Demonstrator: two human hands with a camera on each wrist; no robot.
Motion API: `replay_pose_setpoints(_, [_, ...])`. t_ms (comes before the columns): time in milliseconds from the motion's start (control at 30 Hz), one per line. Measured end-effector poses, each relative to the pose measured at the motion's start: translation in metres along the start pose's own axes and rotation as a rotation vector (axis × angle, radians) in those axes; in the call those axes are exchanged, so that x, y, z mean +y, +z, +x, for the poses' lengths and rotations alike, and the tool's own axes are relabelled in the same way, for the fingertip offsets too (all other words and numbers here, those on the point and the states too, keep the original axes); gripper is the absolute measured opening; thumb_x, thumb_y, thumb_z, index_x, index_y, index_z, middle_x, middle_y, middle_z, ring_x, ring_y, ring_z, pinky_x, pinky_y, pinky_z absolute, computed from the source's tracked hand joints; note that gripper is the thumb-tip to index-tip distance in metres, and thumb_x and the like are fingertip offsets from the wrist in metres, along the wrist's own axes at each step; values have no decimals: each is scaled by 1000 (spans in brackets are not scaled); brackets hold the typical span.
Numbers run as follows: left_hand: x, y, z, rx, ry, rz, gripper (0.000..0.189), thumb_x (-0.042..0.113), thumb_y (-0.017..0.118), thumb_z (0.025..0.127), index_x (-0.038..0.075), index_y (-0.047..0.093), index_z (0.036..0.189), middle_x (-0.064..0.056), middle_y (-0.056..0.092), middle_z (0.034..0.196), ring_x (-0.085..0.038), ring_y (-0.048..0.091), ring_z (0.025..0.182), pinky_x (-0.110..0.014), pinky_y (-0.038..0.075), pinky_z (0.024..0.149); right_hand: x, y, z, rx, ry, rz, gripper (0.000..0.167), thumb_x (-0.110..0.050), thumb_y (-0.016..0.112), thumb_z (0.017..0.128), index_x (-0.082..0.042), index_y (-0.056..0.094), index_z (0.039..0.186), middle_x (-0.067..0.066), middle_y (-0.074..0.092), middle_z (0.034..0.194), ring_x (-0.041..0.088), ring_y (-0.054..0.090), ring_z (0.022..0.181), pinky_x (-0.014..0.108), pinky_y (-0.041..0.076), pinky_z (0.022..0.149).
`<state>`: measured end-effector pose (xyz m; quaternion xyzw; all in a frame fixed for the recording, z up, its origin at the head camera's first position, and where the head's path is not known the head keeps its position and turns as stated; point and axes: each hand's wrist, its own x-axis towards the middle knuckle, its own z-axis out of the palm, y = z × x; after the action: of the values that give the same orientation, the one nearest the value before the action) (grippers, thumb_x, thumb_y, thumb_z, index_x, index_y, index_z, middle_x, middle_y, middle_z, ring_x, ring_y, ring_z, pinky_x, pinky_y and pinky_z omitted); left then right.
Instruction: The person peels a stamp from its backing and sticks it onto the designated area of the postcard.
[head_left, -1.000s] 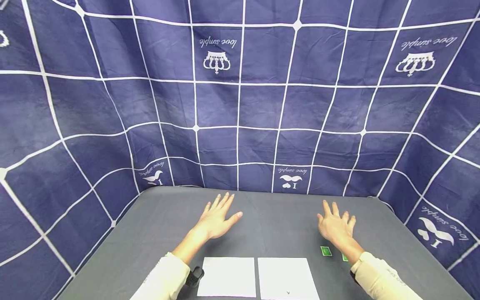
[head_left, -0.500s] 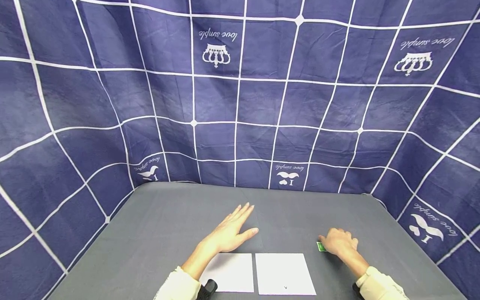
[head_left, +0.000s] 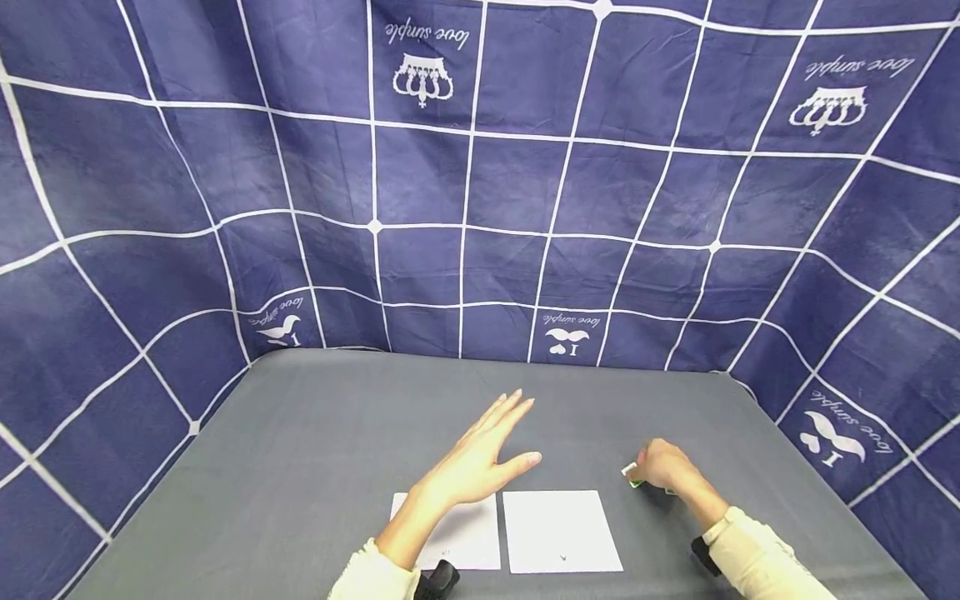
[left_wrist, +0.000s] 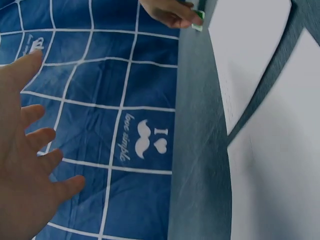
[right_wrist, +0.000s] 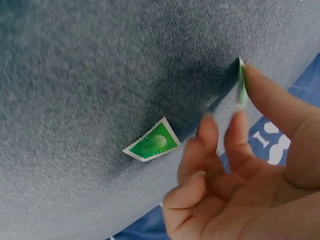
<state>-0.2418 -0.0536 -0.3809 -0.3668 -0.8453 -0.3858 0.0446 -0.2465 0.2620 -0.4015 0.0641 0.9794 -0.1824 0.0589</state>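
Stamp point(right_wrist: 243, 90), flat a moment ago, now tilts up from the tabletop point(head_left: 360, 425), pinched by the fingers of the right hand point(head_left: 667, 465) and so held, a second green stamp point(right_wrist: 152, 143) lying nearby, left hand point(head_left: 476, 467) hovering, fingers apart.

Bare left hand point(head_left: 474, 465) outstretched, bare right hand point(head_left: 663, 463) pinching, the two well apart.
The left forearm point(head_left: 411, 527) angles forward and inward from a cream fabric sleeve point(head_left: 375, 577) that ends short of the wrist; its fingers are extended, thumb spread away from them. The right forearm point(head_left: 702, 502), in a matching cream sleeve point(head_left: 759, 557), also angles inward, its thumb set against a fingertip, the other fingers curled toward the palm.
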Motion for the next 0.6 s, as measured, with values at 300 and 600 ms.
replay_pose_setpoints(300, [1, 0, 2, -30, -26, -37, 56, 40, 57, 95, 20, 41, 145, 2, 37, 148, -17, 28, 138, -48, 29, 106, -10, -7, 7, 99, -75, 199, 15, -7, 74, 76, -3, 60, 81, 2, 58, 68, 20, 54, 62, 33, 40, 53])
replay_pose_setpoints(600, [-10, 8, 6, 18, -152, -138, 32, 32, 60, 94, 13, 68, 117, 4, 70, 101, -8, 64, 91, -29, 49, 78, -61, 2, 0, 84, -249, 516, 19, -5, 69, 86, 5, 67, 102, 7, 68, 76, 27, 65, 67, 32, 52, 58])
